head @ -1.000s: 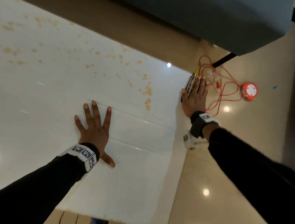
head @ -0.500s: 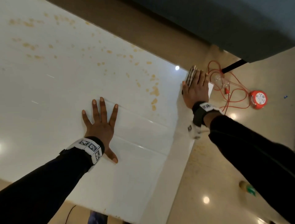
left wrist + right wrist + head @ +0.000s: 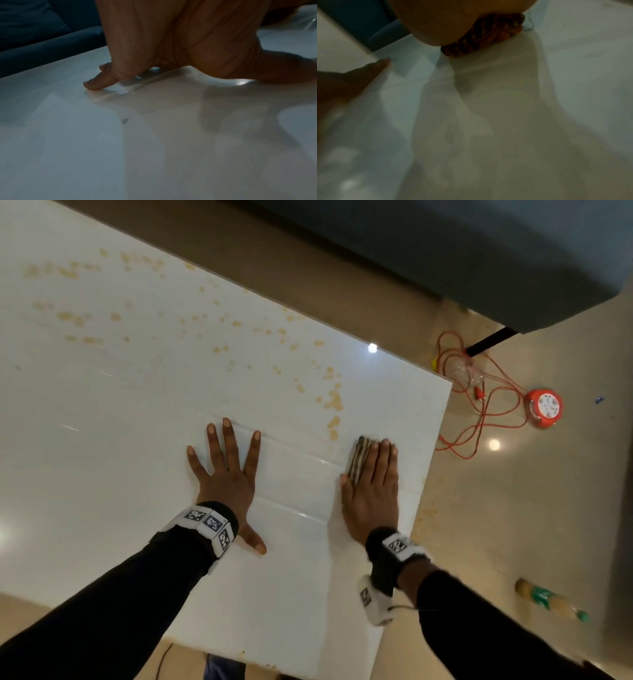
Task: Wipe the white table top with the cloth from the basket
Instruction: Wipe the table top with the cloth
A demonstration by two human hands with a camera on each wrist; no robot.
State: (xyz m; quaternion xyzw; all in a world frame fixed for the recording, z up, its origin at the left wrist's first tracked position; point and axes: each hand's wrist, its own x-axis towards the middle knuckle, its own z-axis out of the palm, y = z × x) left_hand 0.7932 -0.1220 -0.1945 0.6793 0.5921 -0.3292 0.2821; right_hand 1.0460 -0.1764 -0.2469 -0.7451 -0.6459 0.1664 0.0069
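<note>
1. The cloth (image 3: 359, 460) is a small folded pad, striped brown and pale. It lies flat on the white desk (image 3: 137, 405) under the right hand (image 3: 371, 491), and only a strip of it shows beside the forefinger.
2. The right fingers (image 3: 383, 460) are straight and close together. They press down on the cloth and do not curl round it.
3. The left hand (image 3: 226, 474) is spread flat on the bare desk, well apart from the cloth. Its fingers are straight and hold nothing.
4. The cloth looks soft, light and limp. It would likely bunch or slip out on the glossy top unless the palm stays squarely over the fold.
5. Tan spots (image 3: 332, 402) lie just beyond the right fingertips and spread further away.
</note>
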